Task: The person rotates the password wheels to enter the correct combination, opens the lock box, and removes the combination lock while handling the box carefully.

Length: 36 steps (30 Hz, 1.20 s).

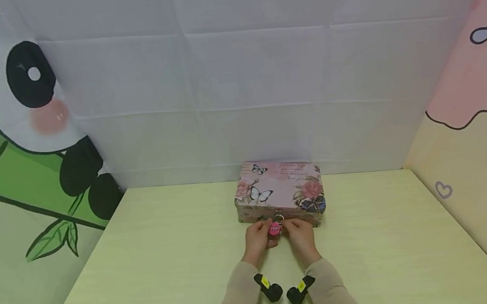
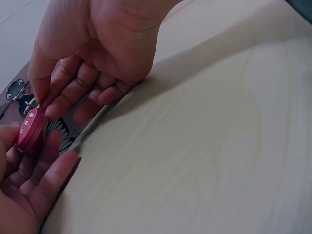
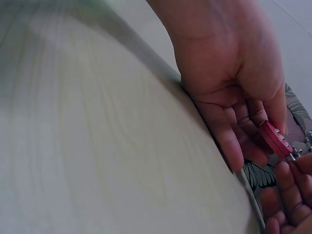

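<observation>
A pink combination padlock [image 1: 274,229] with a row of small dials is between my two hands, at the front of a floral, butterfly-patterned box [image 1: 276,181]. My left hand [image 1: 255,238] grips the padlock's body between thumb and fingers. At its shackle end, my right hand [image 1: 302,236] pinches the metal shackle with its fingertips, the other fingers loosely bent. The box's metal clasp [image 2: 27,103] shows right by the shackle in the left wrist view. In the right wrist view, the padlock [image 3: 276,140] is tilted, and the right fingertips partly cover the shackle.
The box stands with its lid down on a pale yellow table [image 1: 171,268], near the white back curtain [image 1: 255,71]. A panda print [image 1: 28,74] covers the left wall, a pink animal print [image 1: 486,68] the right. Black wrist cameras sit on both sleeves.
</observation>
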Motion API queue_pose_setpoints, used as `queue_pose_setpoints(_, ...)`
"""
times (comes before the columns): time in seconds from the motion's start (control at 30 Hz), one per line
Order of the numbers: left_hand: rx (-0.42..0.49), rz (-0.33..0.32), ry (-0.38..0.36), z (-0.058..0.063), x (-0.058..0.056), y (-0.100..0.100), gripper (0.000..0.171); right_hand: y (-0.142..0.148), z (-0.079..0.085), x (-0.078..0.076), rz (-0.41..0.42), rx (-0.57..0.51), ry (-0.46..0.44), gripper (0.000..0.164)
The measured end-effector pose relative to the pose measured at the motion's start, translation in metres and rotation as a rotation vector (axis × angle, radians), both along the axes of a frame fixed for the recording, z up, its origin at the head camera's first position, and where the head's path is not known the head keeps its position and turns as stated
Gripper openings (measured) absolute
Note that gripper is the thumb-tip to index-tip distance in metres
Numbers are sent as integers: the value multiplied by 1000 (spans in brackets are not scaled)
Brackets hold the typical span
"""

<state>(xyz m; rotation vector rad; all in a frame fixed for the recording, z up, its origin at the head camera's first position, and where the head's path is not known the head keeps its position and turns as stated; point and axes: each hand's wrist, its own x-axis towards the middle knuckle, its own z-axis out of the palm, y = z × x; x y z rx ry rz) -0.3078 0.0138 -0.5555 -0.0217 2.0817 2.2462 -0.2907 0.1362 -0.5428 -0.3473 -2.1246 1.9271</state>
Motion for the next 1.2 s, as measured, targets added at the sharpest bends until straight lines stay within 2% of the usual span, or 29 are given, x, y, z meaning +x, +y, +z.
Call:
queue_pose_setpoints(0.2,-9,17,9,-4,-2,3,32,1,-1,0,-10,-38,9,18)
queue_pose_setpoints(0.53,-27,31,0,-1,-2,6,30,0,-1,1,-30,-89,-9,17)
queue_pose_setpoints(1.2,-74,35,20,0,-1,9,31,3,-4,1,-37,-96,-1,17)
